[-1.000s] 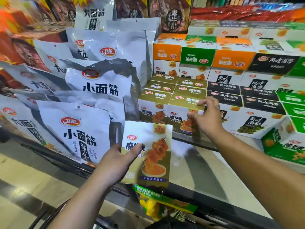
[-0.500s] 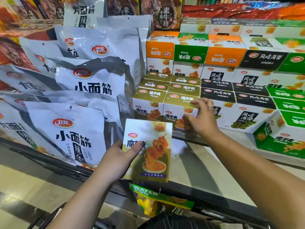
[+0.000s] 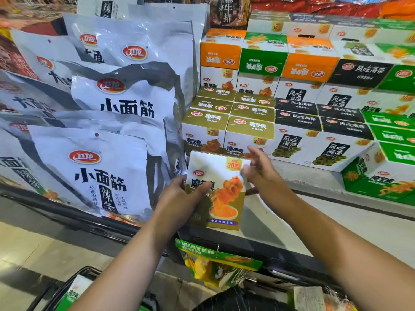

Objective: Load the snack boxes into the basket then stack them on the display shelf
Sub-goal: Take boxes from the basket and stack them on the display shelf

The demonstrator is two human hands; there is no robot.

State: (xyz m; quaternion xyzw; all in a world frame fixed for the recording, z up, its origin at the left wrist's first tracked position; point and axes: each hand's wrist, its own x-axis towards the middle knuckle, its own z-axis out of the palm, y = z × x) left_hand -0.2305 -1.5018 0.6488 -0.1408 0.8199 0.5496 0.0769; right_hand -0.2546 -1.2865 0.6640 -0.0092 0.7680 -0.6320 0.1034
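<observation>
My left hand point(image 3: 179, 198) grips a white and gold snack box point(image 3: 221, 198) by its left edge, holding it upright in front of the display shelf point(image 3: 292, 221). My right hand point(image 3: 261, 171) pinches the same box at its upper right corner. Just behind it, several matching gold-topped boxes point(image 3: 249, 129) stand stacked on the shelf. The black basket point(image 3: 74, 288) shows at the bottom left, below my left forearm, with green packaging inside.
Large white snack bags point(image 3: 107, 171) lean on the left. Black-topped boxes point(image 3: 314, 131), green boxes point(image 3: 386, 167) and orange boxes point(image 3: 310, 63) fill the shelf to the right and behind. A green-headed toy pack point(image 3: 215, 263) hangs from the shelf's front edge.
My right hand left the stacked gold box on the shelf and came back down to the held box's upper right corner. The left hand raised the box slightly toward the shelf.
</observation>
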